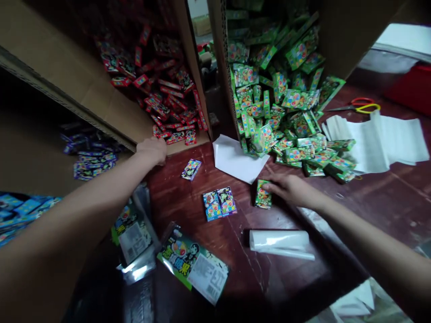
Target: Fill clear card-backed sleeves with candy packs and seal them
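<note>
My right hand (288, 187) pinches a small green candy box (262, 195) by its right edge, at the table top. My left hand (152, 150) reaches to the front edge of a cardboard carton (127, 117) with a heap of small red boxes (168, 105) in it. The left fingertips are beside the nearest red boxes and mostly hidden, so their grip does not show. Between my hands, a blue box (212, 206) and a purple box (227, 201) lie side by side, touching. Another purple-and-white box (191, 169) lies apart, nearer the left hand.
Green boxes (299, 134) spill from a right carton (350, 40) beside white paper (239, 157). Scissors (365, 106) lie at right. Nearer are a clear plastic roll (279, 241) and printed green packets (193, 264). Purple boxes (96, 163) and blue boxes (25, 208) are at left.
</note>
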The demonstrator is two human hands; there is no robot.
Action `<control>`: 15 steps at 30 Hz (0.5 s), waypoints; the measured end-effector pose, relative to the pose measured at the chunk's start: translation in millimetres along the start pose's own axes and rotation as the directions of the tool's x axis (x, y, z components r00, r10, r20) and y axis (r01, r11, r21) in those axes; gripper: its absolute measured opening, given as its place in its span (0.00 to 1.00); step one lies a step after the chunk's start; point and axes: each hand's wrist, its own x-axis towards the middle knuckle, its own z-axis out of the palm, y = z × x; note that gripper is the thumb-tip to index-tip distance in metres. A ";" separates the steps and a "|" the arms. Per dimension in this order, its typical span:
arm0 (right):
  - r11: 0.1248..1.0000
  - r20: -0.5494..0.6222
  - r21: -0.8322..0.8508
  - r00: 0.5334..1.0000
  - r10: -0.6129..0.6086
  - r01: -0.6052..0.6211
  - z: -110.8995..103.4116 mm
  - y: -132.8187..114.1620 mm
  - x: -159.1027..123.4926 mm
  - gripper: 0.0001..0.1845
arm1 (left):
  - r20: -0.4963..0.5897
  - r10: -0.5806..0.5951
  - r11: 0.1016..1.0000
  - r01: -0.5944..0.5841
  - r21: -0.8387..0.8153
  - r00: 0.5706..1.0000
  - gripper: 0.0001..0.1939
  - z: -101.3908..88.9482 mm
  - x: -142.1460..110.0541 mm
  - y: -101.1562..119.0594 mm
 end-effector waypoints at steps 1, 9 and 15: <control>0.998 -0.043 -0.057 0.999 0.012 -0.015 5.8 4.8 -2.9 0.24 | 0.014 -0.041 0.999 0.041 0.025 0.999 0.39 -3.5 0.6 3.6; 0.968 -0.008 -0.251 1.000 0.017 -0.019 10.6 -32.0 -84.0 0.62 | -0.264 0.113 0.991 -0.089 0.101 0.958 0.44 -12.2 -72.1 57.7; 0.943 0.089 -0.324 0.990 0.113 -0.078 42.2 -49.9 -128.4 0.60 | -0.342 0.560 0.701 -0.652 -0.289 0.754 0.44 43.1 -136.6 157.0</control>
